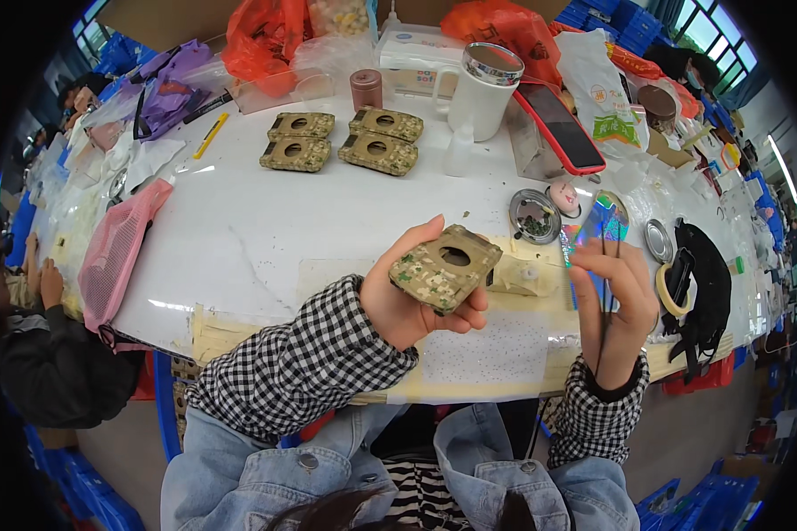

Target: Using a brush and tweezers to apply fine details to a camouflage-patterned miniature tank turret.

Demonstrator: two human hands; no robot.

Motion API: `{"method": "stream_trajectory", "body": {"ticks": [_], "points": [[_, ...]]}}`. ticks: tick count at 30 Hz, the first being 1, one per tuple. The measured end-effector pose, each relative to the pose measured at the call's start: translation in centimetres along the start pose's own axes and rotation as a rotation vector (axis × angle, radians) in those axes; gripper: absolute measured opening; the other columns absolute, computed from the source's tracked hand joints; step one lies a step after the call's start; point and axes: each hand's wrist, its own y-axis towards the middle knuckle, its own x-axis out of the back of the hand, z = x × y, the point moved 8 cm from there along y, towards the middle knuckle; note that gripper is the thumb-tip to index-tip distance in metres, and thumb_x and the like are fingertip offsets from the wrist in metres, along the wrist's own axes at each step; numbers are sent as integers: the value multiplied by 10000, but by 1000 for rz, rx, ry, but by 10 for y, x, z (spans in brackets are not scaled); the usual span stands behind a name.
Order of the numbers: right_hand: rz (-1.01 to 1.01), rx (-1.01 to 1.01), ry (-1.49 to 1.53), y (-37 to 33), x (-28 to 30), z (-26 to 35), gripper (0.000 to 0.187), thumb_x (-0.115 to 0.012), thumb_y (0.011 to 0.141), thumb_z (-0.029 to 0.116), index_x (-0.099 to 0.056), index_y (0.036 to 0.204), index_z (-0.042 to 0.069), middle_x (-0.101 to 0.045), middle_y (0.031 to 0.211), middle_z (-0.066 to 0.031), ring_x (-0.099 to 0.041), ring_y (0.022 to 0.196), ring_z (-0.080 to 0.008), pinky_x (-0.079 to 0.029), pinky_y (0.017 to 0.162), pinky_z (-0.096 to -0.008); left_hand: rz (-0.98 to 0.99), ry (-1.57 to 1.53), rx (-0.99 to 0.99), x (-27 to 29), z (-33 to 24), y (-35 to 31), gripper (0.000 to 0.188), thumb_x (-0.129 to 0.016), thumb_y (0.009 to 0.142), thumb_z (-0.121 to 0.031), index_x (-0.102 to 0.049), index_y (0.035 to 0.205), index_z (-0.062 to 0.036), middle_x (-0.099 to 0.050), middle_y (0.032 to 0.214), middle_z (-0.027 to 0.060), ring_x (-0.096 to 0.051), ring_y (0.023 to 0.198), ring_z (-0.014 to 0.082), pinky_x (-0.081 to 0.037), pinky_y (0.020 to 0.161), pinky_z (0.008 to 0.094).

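My left hand (398, 296) is closed around a camouflage-patterned toy tank hull (438, 281), which has a round hole in its top. To its right, my right hand (618, 292) is raised above the table with bent fingers around thin dark tweezers (604, 296), their tips pointing away from me. Beyond that hand lies an iridescent sheet (607, 215), partly covered by it. A round metal dish (534, 217) of small dark green bits stands between the hands, farther back. Several matching tank hulls (379, 152) sit in two pairs at the back of the table.
A white mug (483, 102), a brownish-pink canister (367, 90) and a red-cased phone (568, 133) stand or lie at the back. At left are a pink mesh pouch (119, 252) and a yellow pen (210, 135). A black cloth item (704, 292) lies right; another person's hand (51, 283) shows far left.
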Motion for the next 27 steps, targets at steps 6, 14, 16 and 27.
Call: {"method": "stream_trajectory", "body": {"ticks": [6, 14, 16, 27], "points": [[-59, 49, 366, 7, 13, 23, 142, -654, 733, -3, -592, 860, -10, -590, 798, -137, -560, 739, -223, -449, 686, -303, 35, 34, 87, -6, 8, 2, 578, -294, 907, -518, -530, 1063, -14, -626, 768, 187, -646, 674, 298, -549, 574, 334], [95, -37, 628, 8, -31, 28, 105, -633, 785, 23, -578, 875, 25, -597, 716, -62, -454, 606, -153, -371, 582, -264, 25, 50, 80, -8, 10, -1, 596, -295, 900, -529, -521, 1071, -5, -624, 761, 193, -647, 646, 301, -558, 548, 332], [112, -64, 659, 7, -36, 28, 94, -633, 788, 26, -578, 865, 24, -594, 707, -60, -453, 605, -146, -369, 578, -262, 28, 45, 78, -9, 11, 0, 600, -297, 899, -527, -520, 1067, 4, -623, 759, 195, -648, 641, 300, -564, 543, 331], [127, -25, 621, 8, -39, 29, 84, -643, 781, 28, -595, 849, 17, -587, 697, -61, -471, 609, -137, -378, 567, -250, 41, 30, 66, -8, 11, 2, 603, -306, 898, -521, -520, 1057, 19, -620, 766, 200, -651, 658, 303, -579, 568, 337]]}}
